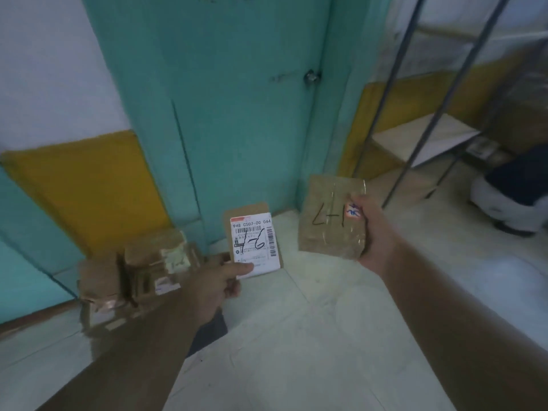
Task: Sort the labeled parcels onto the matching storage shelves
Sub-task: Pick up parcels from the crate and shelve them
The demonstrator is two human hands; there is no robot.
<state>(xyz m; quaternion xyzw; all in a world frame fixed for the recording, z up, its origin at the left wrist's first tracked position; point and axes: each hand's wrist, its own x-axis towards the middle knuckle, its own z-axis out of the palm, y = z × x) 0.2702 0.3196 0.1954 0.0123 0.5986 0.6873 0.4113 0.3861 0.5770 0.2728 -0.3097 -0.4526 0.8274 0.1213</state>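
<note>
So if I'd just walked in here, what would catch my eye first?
Probably the two parcels held up in the middle: the left hand pinches a small parcel with a white barcode label and handwritten marks, and the right hand grips a brown parcel marked in black pen. Behind them stands a big teal door, with a heap of cardboard boxes on the floor to its left.

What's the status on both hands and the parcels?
Left hand grips labeled parcel. Right hand grips brown parcel. Shelf rack ahead right, path open.
</note>
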